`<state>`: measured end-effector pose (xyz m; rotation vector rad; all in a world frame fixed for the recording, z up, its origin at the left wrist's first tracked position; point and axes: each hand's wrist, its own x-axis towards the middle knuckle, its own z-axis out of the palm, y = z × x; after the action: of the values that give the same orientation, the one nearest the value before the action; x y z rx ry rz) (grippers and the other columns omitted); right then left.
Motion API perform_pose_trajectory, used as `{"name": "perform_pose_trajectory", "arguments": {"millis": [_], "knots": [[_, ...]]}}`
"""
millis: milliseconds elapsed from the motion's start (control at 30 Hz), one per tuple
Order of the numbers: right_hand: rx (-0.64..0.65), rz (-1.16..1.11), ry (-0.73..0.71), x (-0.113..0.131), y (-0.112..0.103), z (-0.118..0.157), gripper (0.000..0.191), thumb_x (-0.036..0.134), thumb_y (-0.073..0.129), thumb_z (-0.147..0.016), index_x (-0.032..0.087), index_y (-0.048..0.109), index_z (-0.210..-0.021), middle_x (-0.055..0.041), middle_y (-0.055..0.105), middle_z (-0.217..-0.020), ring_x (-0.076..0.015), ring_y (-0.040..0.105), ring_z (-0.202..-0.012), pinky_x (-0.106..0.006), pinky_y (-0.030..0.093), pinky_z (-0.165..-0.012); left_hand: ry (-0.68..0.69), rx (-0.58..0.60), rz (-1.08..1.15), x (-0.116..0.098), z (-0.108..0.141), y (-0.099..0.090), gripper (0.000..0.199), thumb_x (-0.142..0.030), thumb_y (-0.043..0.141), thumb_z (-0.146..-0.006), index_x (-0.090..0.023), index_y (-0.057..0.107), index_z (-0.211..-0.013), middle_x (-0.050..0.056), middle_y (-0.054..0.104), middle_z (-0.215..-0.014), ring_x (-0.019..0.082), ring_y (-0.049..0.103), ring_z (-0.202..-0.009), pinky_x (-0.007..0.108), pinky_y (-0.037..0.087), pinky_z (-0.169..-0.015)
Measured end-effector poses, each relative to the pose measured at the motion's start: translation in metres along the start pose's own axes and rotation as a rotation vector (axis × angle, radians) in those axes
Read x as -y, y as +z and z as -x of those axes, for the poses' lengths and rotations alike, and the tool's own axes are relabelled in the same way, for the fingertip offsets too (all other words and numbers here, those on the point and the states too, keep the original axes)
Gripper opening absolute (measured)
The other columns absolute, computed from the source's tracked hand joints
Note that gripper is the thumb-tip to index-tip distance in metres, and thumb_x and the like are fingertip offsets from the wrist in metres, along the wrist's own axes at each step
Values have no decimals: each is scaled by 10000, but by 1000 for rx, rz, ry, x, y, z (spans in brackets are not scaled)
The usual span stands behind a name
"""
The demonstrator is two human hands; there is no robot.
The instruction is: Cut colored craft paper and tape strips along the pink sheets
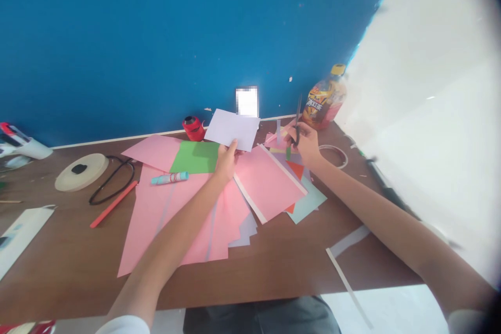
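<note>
Scissors (pixel 299 115) point up and away near the worktop's (pixel 293 271) back edge, long axis steep, gripped in the right hand (pixel 306 145); the left hand (pixel 227 162) pinches paper (pixel 230 128). Far left, a cup (pixel 38 149) holds pens (pixel 14 135).

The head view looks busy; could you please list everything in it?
Held sheet: 1, lavender, left hand
Scissors: 1, dark, right hand
Large sheets: several, pink, table centre
Tube: 1, turquoise, on large sheets
Rectangular paper: 1, green, beyond tube
Smaller papers: several, mixed, near scissors
Round container: 1, red, back
Panel: 1, white, back centre
Bottle: 1, orange, back right
Ring: 1, pale, right of scissors
Disc: 1, cream, left
Cord: 1, black, beside disc
Stick: 1, coral, near cord
Pen cup: 1, white, left
Flat item: 1, white, left edge
Strips: 2, pale, front right
Cropped item: 1, red, lower left
Table: 1, brown, beneath
Walls: 2, blue behind, white right
Trousers: 1, dark, bottom edge
Left hand: 1, bare, centre
Right hand: 1, bare, right
</note>
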<state>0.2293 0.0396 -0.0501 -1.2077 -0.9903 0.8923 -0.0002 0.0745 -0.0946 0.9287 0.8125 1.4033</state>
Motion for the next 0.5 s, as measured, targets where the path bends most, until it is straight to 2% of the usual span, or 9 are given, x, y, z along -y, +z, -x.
{"name": "perform_pose_trajectory", "arguments": {"millis": [67, 167, 233, 400, 500], "knots": [[-70, 1, -2, -1, -1, -1, 251, 414, 717, -735, 214, 601, -834, -12, 639, -657, -122, 534, -538, -253, 321, -445, -3, -3, 8, -2, 0, 0, 457, -379, 746, -810, -224, 607, -1216, 46, 710, -1050, 103, 653, -764, 235, 508, -693], [-72, 3, 65, -3, -1, -1, 254, 423, 734, -700, 231, 614, -817, -3, 638, -651, -124, 515, -517, -252, 309, -425, -17, -6, 10, -5, 2, 1, 460, -370, 752, -799, -234, 604, -1213, 44, 709, -1078, 113, 659, -795, 242, 508, -708], [2, 21, 104, -2, -1, -1, 252, 419, 745, -686, 228, 634, -808, 2, 628, -625, -115, 489, -486, -257, 301, -421, -33, -4, 26, -5, 2, 2, 409, -359, 743, -801, -227, 623, -1170, 51, 710, -1100, 138, 674, -878, 263, 522, -763], [365, 135, 187, 5, 3, 5, 279, 384, 809, -635, 196, 669, -786, 8, 596, -539, -110, 450, -442, -277, 316, -446, -14, -44, 2, -1, 1, 0, 271, -356, 716, -808, -215, 658, -1032, 65, 723, -1068, 183, 666, -1056, 298, 525, -865], [381, 164, 179, 4, 6, 8, 312, 374, 821, -620, 199, 676, -833, 18, 603, -578, -109, 459, -487, -265, 316, -468, 6, -55, -34, 3, -1, -2, 286, -391, 705, -821, -216, 656, -1042, 70, 718, -1085, 179, 663, -1063, 294, 521, -869]]}}
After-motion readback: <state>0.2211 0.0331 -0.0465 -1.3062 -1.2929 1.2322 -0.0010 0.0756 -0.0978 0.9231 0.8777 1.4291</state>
